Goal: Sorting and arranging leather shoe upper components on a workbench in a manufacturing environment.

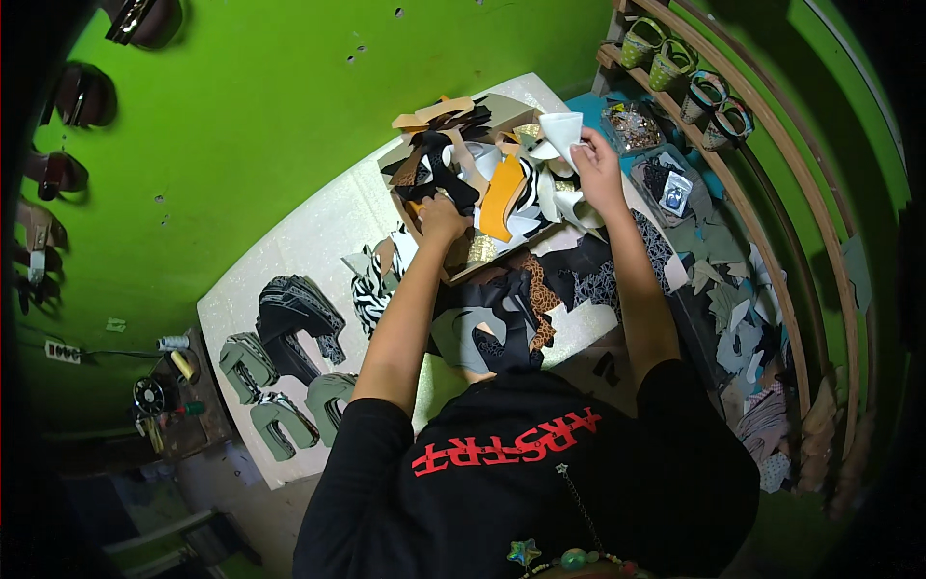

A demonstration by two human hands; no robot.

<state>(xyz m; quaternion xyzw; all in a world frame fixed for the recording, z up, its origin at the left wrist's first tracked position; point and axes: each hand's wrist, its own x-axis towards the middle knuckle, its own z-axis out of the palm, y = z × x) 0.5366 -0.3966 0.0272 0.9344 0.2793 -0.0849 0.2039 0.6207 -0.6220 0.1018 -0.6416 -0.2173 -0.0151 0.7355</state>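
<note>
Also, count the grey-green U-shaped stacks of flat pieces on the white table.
3: one grey-green U-shaped stack near the left edge of the white table, a second below it, a third beside the black left sleeve. The sleeve may hide others.

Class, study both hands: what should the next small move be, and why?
Probably draw the white piece rightward, clear of the mixed scraps: the right hand holds it by the heap's right side, while the left hand is among the other pieces, its grip unclear.
</note>
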